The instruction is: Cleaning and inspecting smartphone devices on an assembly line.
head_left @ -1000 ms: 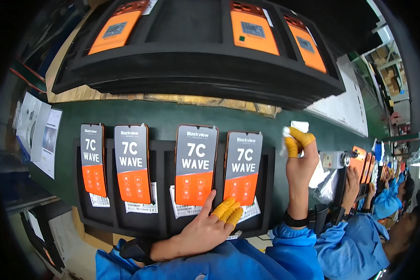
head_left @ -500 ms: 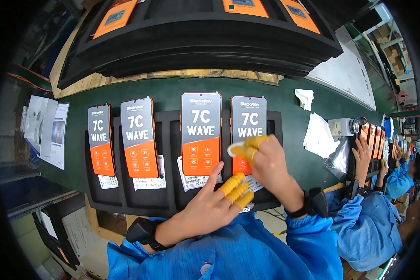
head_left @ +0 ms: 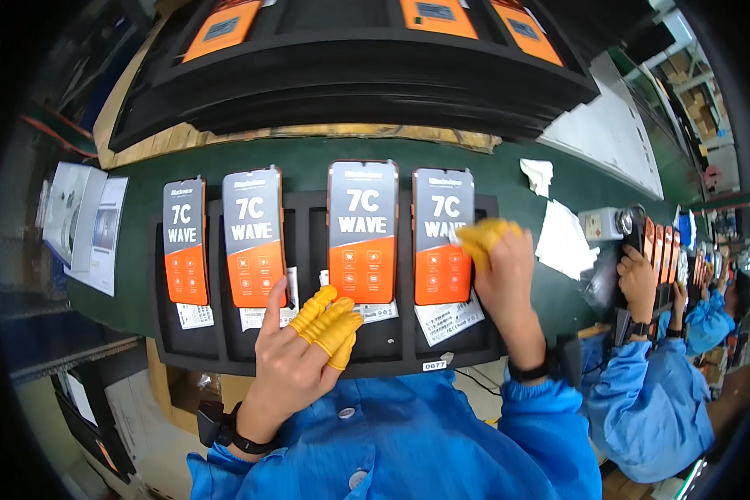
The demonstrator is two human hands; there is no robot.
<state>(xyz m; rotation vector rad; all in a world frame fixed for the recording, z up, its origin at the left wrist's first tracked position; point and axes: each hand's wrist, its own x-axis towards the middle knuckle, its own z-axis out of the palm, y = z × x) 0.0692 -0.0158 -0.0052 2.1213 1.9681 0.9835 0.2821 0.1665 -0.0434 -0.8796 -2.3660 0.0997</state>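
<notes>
Head view: the right hand (head_left: 508, 265) pinches a white wipe (head_left: 455, 237); hard pressing could skid its nine-o'clock phone (head_left: 442, 279); the left hand (head_left: 296, 362) is spread.

I counted four face-up phones (head_left: 362, 229) before me and three orange-backed phones (head_left: 439, 18) in view on the tray stack (head_left: 350, 100) beyond. One black tray (head_left: 383, 366) lay nearest, bearing one number label (head_left: 434, 365) on its edge. I had two hands (head_left: 292, 371) and two black wristbands (head_left: 528, 370). Two white cloths (head_left: 565, 237) lay on the bench (head_left: 500, 179). At least two co-workers (head_left: 650, 408) showed on my right.
</notes>
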